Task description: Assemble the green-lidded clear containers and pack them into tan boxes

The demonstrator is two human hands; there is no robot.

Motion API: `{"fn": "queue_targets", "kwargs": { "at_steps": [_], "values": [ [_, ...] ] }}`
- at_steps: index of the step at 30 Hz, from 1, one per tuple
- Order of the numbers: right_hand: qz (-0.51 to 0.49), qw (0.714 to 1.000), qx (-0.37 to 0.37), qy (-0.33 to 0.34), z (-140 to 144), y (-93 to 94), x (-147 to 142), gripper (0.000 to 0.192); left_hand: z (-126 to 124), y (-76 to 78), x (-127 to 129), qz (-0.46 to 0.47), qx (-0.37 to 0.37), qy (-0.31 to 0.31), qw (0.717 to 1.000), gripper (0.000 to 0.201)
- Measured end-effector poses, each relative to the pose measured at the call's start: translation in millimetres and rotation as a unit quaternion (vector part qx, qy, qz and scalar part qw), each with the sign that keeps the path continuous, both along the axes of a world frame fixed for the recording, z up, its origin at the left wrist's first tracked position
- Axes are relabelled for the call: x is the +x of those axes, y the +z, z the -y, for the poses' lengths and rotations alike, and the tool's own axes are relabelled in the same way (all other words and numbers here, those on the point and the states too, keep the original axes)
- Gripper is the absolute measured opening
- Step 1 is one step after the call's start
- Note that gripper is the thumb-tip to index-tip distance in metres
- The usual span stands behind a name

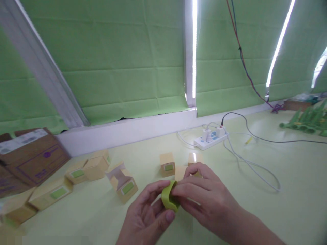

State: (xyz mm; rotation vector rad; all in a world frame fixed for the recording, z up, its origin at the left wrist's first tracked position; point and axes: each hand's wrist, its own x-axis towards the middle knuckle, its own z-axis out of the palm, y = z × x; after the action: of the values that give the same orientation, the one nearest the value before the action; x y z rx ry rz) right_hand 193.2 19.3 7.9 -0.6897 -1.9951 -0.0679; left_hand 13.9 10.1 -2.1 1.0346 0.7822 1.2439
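Both hands pinch 1 green ring low over the table: left hand fingers clamped beneath, right hand fingertips closed on its right rim. Just beyond the ring stand 3 small boxes; farther back, a power strip.

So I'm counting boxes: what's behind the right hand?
Behind the right hand, two small yellow boxes peek out, partly covered. Whether more lie beneath the hand cannot be seen. Another box stands clear, left.
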Motion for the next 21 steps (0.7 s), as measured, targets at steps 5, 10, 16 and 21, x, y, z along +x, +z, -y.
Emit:
{"fn": "queue_targets", "kwargs": {
  "at_steps": [5,10,16,21],
  "values": [
    [-0.007,1.000,0.020,0.008,1.3,1.5,1.5,0.007,0.1,-0.4,-1.2,-0.016,0.010,-0.005,1.000,0.044],
    [0.008,0.999,0.029,0.012,-1.8,-2.2,4.6,0.011,0.1,0.8,-1.6,-0.015,0.008,0.000,1.000,0.043],
    [0.051,0.998,0.013,0.017,-5.0,-3.9,8.9,0.019,-0.8,-1.0,-3.1,-0.039,0.007,-0.011,0.999,0.044],
    [0.024,0.999,-0.023,0.024,-3.6,-3.3,7.0,0.009,-6.2,-7.6,-6.6,-0.041,0.014,-0.033,0.999,0.044]
  ]
}}
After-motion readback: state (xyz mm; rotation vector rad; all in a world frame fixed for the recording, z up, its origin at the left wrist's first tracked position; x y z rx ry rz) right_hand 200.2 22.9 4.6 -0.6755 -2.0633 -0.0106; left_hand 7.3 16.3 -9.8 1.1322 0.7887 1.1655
